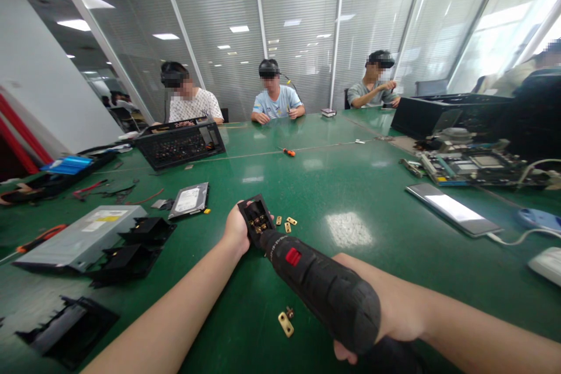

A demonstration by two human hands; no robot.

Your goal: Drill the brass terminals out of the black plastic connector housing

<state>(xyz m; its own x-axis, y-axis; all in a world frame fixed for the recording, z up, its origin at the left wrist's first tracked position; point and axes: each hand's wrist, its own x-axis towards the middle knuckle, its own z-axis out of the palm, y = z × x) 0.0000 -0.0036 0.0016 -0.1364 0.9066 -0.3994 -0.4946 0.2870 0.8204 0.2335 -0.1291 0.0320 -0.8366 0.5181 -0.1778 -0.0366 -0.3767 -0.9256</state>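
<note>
My left hand [237,228] is wrapped round a black plastic terminal box [259,214] and tilts its open side toward me. Brass pieces show inside the box. In my right hand [357,280] is a black power drill [322,286] with a red switch on top. Its nose points down into the box; the bit's tip is hidden. Just right of the box lie several small brass plates [287,227]. Another brass plate [286,324] with two holes rests nearer me, with a small screw [290,312] beside it.
Black plastic housings [127,260], a metal drive [83,239] and a hard disk [190,200] lie on the left. On the right are a phone [451,209] on a cable and circuit boards [477,163]. An orange screwdriver [287,152] lies farther back. Three people sit across the table.
</note>
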